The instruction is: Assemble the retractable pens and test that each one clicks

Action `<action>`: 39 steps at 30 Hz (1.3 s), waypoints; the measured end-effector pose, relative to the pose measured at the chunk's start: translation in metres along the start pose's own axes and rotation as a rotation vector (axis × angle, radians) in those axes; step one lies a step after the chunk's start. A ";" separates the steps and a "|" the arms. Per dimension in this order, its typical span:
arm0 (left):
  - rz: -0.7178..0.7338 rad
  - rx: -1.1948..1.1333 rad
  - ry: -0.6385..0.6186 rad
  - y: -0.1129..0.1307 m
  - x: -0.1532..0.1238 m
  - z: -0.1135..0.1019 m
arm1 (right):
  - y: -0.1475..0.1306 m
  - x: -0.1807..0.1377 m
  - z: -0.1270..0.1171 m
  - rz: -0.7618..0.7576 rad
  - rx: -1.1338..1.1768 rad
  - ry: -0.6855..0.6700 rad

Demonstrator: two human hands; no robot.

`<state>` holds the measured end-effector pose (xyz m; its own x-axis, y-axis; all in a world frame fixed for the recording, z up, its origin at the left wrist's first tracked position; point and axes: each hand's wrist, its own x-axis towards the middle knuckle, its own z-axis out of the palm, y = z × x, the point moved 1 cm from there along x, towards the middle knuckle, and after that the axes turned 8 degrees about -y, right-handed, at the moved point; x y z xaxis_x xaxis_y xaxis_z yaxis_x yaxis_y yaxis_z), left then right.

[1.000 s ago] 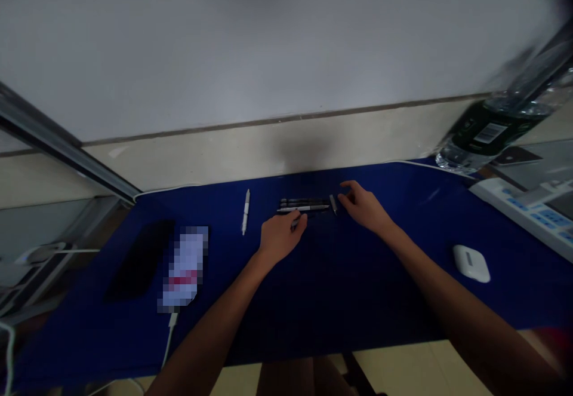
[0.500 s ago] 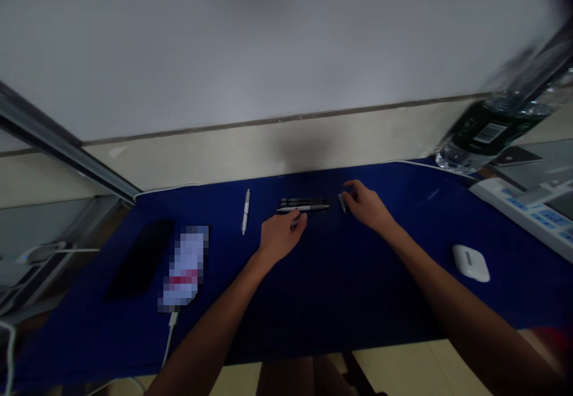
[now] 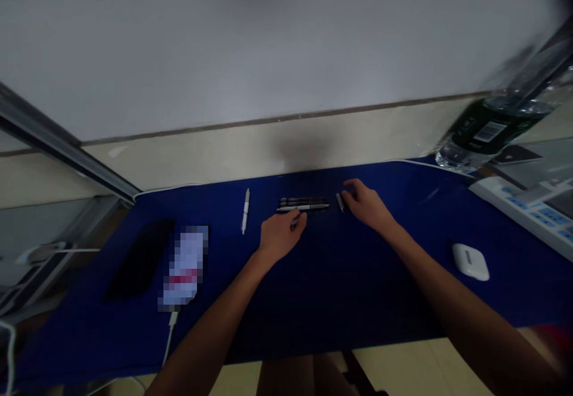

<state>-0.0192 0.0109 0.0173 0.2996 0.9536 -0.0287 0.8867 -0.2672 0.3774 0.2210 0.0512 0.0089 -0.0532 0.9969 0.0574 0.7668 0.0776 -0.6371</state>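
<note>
**Hands:** left hand (image 3: 281, 238) and right hand (image 3: 366, 206) apart, neither visibly clamped on anything; a fair hedge here, since the dim view hides the fingers' exact hold.

**Left hand:** fingers curled at the near side of the row of pens (image 3: 303, 204), with a dark pen tip (image 3: 295, 221) showing beneath them; grip on it impossible to confirm.

**Right hand:** fingertips just beside a small grey pen part (image 3: 339, 202), possibly a cap; touching or not, hard to tell.

**Pens:** row lying side by side near the far edge of the table (image 3: 358, 300), around mid-length, dark barrels behind a silver-and-black pen (image 3: 302, 208). A white pen (image 3: 246, 211) lying apart to the left, roughly upright in view.

**Handling:** probably light, stiff and smooth, apt to roll on the cover; safest hold at mid-barrel between finger and thumb. Grey part likely fiddly, best pinched by its sides.

**Writing:** no brand legible on any pen. Barcode on the dark label of a water bottle (image 3: 487, 132), digits unreadable.

**Rest:** black phone (image 3: 138, 258) and pixelated packet (image 3: 185, 264) toward the left edge, white cable (image 3: 172, 318) at the near edge, white earbud case (image 3: 469, 262) toward the right, keypad device (image 3: 523, 209) at the right corner.
</note>
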 end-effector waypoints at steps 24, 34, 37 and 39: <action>0.071 -0.041 0.181 0.002 -0.003 0.000 | -0.040 -0.020 -0.003 -0.308 0.306 -0.169; 0.134 -0.019 0.271 0.002 -0.005 -0.005 | -0.049 -0.027 0.010 -0.313 0.419 -0.356; 0.129 -0.019 0.268 0.001 -0.005 -0.005 | -0.047 -0.026 0.011 -0.295 0.481 -0.386; 0.123 -0.045 0.249 0.000 -0.004 -0.006 | -0.046 -0.025 0.011 -0.273 0.545 -0.401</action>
<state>-0.0224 0.0078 0.0231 0.3034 0.9206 0.2457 0.8306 -0.3819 0.4052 0.1798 0.0232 0.0284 -0.5072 0.8604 0.0497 0.2712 0.2140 -0.9384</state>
